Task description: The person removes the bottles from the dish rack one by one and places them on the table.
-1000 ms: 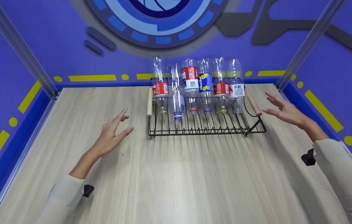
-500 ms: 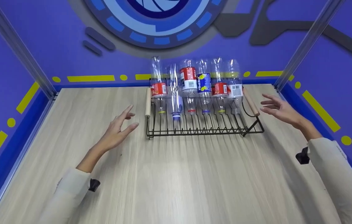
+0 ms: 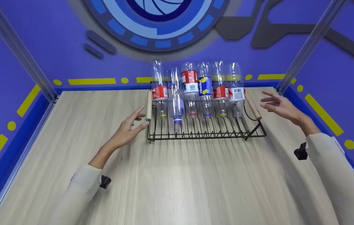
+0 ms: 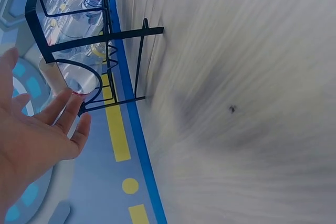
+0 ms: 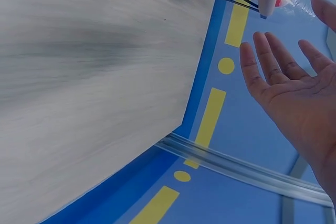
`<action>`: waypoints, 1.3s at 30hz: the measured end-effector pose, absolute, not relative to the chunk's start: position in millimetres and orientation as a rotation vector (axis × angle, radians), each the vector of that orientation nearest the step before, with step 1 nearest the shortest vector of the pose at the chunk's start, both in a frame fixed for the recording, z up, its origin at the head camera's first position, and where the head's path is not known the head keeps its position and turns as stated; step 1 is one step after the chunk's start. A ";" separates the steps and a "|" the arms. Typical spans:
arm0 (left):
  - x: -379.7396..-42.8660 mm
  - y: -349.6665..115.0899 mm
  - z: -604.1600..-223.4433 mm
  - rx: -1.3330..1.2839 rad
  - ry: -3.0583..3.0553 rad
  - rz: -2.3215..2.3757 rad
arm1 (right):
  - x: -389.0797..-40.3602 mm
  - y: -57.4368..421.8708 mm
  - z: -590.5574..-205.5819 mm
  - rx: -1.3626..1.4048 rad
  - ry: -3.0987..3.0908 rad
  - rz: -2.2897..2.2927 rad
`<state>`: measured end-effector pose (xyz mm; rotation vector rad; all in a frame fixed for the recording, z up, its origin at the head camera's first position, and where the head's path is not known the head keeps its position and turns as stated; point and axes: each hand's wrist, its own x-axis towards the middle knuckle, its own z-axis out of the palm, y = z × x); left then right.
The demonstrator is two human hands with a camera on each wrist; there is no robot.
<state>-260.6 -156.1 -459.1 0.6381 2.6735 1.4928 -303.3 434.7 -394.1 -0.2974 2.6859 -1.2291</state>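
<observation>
From my remote station, head view: a dark wire rack [image 3: 195,138] stands on the wood-grain table [image 3: 183,181], toward its far edge, just in front of the blue-purple back wall [image 3: 86,67]. I count six clear plastic bottles lying side by side in it, necks toward the person. Left to right I log a red-labelled bottle [image 3: 160,92] with yellow cap, an unlabelled bottle [image 3: 175,97] with blue cap, a red-and-white-labelled bottle [image 3: 190,81] with red cap, a blue-labelled bottle [image 3: 205,85], a second red-labelled bottle [image 3: 221,92] with yellow cap, and a white-labelled bottle [image 3: 237,93]. Wooden grips flank the row. The left hand [image 3: 127,129] is spread, thumb well apart from the fingers, with nothing in its grasp; its tips lie right at the left wooden handle [image 3: 149,105], and I cannot tell from either view whether they touch it. The right hand [image 3: 281,109] has its fingers extended and slightly bent, also holding nothing; in both views I see a gap between its fingertips and the right wooden handle [image 3: 253,105]. Both forearms wear pale sleeves [image 3: 330,162]; a small dark block [image 3: 105,181] sits at the left cuff.
</observation>
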 end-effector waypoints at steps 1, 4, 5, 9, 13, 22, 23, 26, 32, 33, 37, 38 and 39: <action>-261.6 -154.6 -460.8 0.636 2.669 1.493 | -303.9 434.4 -393.4 -0.295 2.688 -1.231; -264.1 -150.7 -463.7 0.626 2.657 1.502 | -306.8 432.4 -391.4 -0.288 2.688 -1.241; -265.1 -149.8 -464.7 0.625 2.654 1.506 | -308.1 431.4 -390.6 -0.285 2.690 -1.241; -268.5 -148.5 -468.1 0.621 2.653 1.523 | -313.1 426.0 -387.2 -0.283 2.698 -1.217; -270.8 -150.0 -471.3 0.620 2.654 1.539 | -316.0 418.7 -383.0 -0.259 2.706 -1.187; -276.5 -148.4 -475.7 0.618 2.641 1.526 | -324.5 411.9 -374.8 -0.234 2.710 -1.168; -276.8 -147.8 -475.8 0.614 2.639 1.522 | -325.5 411.2 -374.6 -0.235 2.708 -1.171; -277.0 -147.5 -476.5 0.606 2.624 1.524 | -328.9 406.3 -373.9 -0.235 2.705 -1.161; -277.9 -147.7 -477.6 0.589 2.562 1.540 | -337.0 396.4 -371.5 -0.236 2.694 -1.162; -278.3 -147.9 -477.8 0.592 2.545 1.543 | -338.8 395.4 -371.0 -0.230 2.691 -1.165; -279.2 -149.2 -477.8 0.593 2.478 1.560 | -347.2 391.7 -369.9 -0.190 2.673 -1.167; -279.1 -149.6 -477.4 0.588 2.465 1.566 | -349.1 390.4 -369.6 -0.182 2.663 -1.175; -278.8 -150.0 -476.9 0.570 2.457 1.571 | -351.4 389.1 -369.6 -0.176 2.655 -1.181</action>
